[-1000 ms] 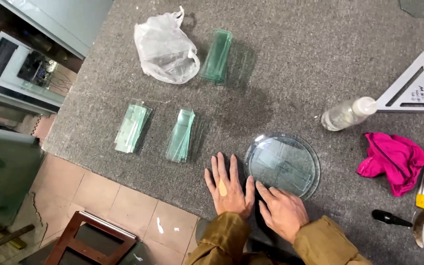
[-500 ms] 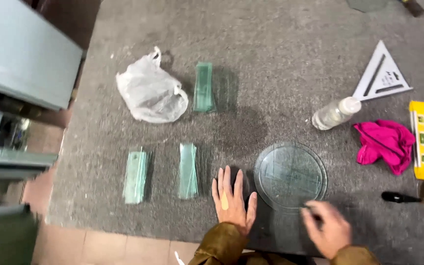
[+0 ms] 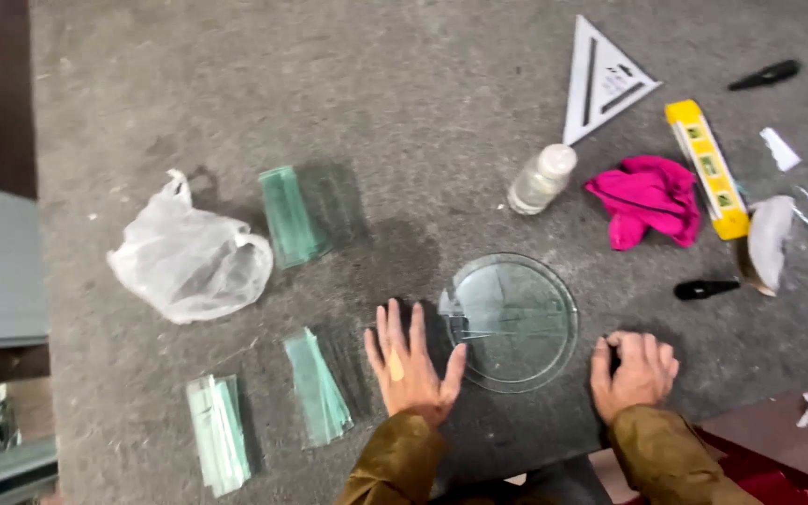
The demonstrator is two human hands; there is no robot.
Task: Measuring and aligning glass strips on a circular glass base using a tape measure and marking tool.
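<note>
Round glass disc [image 3: 513, 321] lies between flat, spread left hand [image 3: 412, 367] and curled right hand [image 3: 633, 374] (empty, apparently).

your left hand [image 3: 411, 367] lies flat on the grey stone table [image 3: 404, 103], fingers spread, its thumb tip touching the rim of the round glass disc [image 3: 512, 320]. your right hand [image 3: 633, 373] rests curled on the table just right of the disc, apart from it, and whether it grips anything you cannot tell. left of your left hand sit two stacks of greenish glass strips [image 3: 318, 386], with a third stack [image 3: 294, 216] farther up beside a crumpled plastic bag [image 3: 189, 261]. beyond the disc lie a small clear bottle [image 3: 541, 178], a pink cloth [image 3: 648, 198], a yellow spirit level [image 3: 706, 167] and a white triangular set square [image 3: 602, 80].
</note>
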